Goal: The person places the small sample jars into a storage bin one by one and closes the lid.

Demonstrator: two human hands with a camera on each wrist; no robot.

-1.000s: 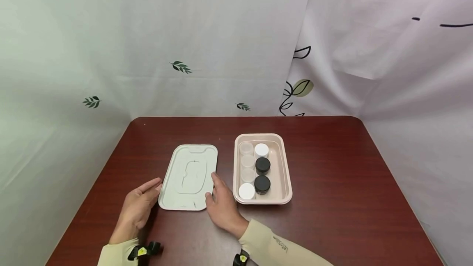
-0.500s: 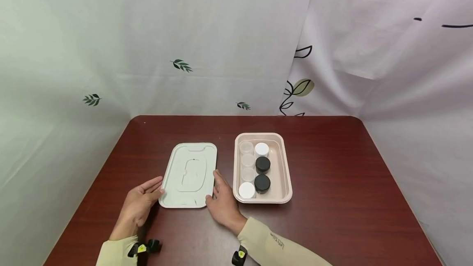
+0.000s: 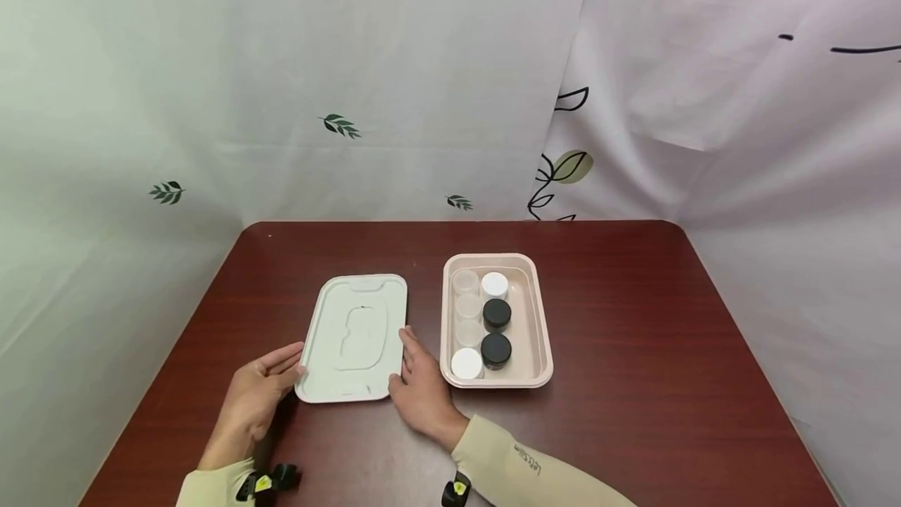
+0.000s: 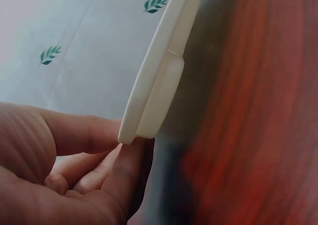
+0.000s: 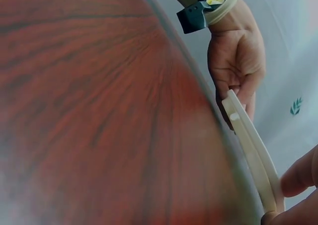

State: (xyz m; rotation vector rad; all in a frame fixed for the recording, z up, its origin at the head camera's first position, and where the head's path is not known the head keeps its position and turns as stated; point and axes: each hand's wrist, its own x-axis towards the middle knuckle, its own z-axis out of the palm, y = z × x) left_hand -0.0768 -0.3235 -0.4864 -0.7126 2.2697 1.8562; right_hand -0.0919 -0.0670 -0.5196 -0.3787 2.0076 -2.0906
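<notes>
A white rectangular lid [image 3: 354, 343] with a raised outline in its middle is held between both hands. My left hand [image 3: 255, 388] pinches the lid's left edge, thumb on top and fingers beneath, as the left wrist view shows of the lid [image 4: 156, 81]. On the opposite side, my right hand [image 3: 425, 391] grips the right edge near its front corner. In the right wrist view the lid [image 5: 251, 153] is seen edge-on, with a gap between it and the tabletop.
Right of the lid stands a pale pink tray [image 3: 531, 319]. Along its left part sit several small round jars, with translucent tops, white lids [image 3: 468, 364] and black lids [image 3: 496, 348]. The dark red wooden table [image 3: 633, 350] reaches a printed white curtain [image 3: 422, 84] behind it.
My left hand has gone from resting beside the lid to pinching its edge with the thumb. The right fingers have closed on the other edge. The tray and jars keep their places.
</notes>
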